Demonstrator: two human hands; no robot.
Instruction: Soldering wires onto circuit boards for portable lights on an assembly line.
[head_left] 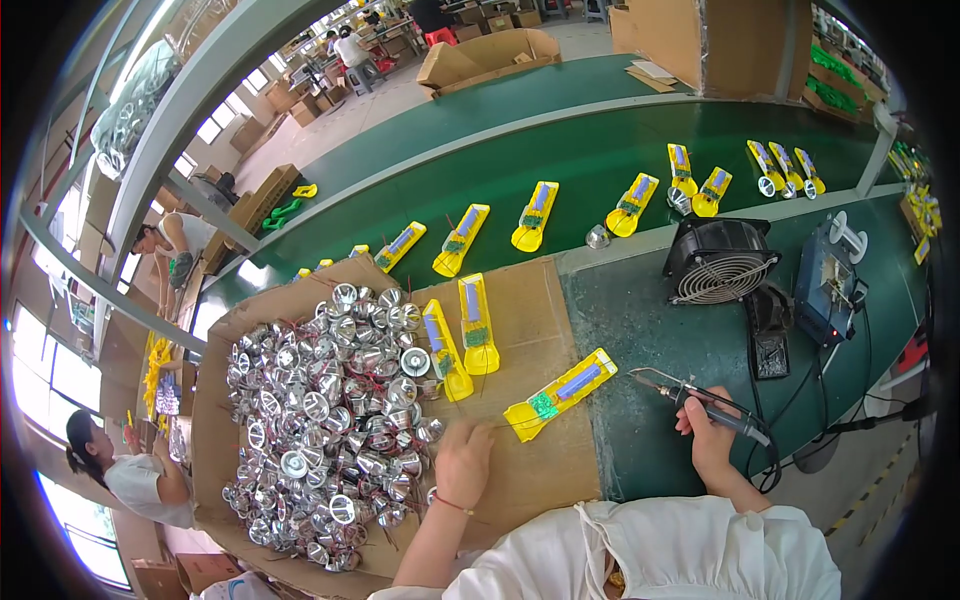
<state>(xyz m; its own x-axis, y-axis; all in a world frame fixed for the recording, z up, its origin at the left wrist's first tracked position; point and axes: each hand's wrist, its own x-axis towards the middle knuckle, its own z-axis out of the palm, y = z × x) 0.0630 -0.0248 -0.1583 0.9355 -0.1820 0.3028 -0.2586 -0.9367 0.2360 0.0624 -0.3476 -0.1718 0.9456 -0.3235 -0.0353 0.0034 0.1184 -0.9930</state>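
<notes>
My right hand [708,432] grips a soldering iron [738,420] with a dark handle. Its thin metal tip points left, close to the end of a yellow plastic housing [598,368]. That housing lies slanted on the cardboard and carries a purple cell [578,381] and a small green circuit board [543,405]. Beside the board's end, my left hand [465,465] is closed with curled fingers. A thin dark wire runs from the board toward its fingertips; what they hold is hidden. Two more yellow housings [479,325] lie beyond the left hand.
A cardboard box [215,420] of shiny reflector cups [310,410] stands left. Behind, a green conveyor belt [580,165] carries several yellow housings. A black fan [722,262] and a blue soldering station [828,280] with a solder spool [848,238] stand right; cables trail nearby. Co-workers sit left.
</notes>
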